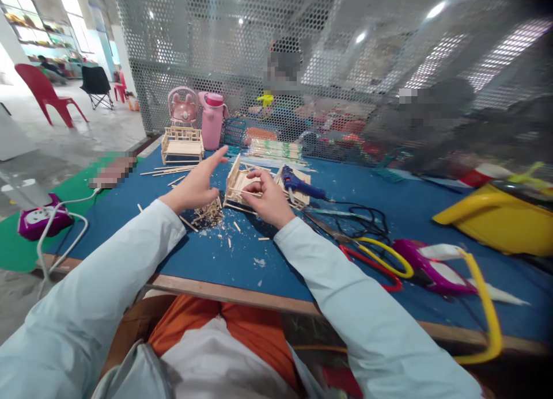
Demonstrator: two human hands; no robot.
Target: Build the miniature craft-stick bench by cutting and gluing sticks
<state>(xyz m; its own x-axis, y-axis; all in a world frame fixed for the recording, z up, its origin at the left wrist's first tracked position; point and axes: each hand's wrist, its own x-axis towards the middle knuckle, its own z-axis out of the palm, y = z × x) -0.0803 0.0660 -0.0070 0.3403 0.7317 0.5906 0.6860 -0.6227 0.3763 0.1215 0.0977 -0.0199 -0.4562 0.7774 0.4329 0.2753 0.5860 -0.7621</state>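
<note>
My left hand hovers open above a pile of short stick offcuts, its index finger stretched forward and its thumb apart. My right hand is closed in a pinch on a thin wooden stick at the front of a small stick-built bench. The fingers partly cover the bench, so whether the stick is joined to it is unclear. A blue glue gun lies just right of that hand. At the back left stands a similar small stick bench, with loose long sticks before it.
Scissors with red and yellow handles and a purple power strip lie to the right, near a yellow container. A pink bottle and pink fan stand behind. A perforated metal screen borders the blue tabletop.
</note>
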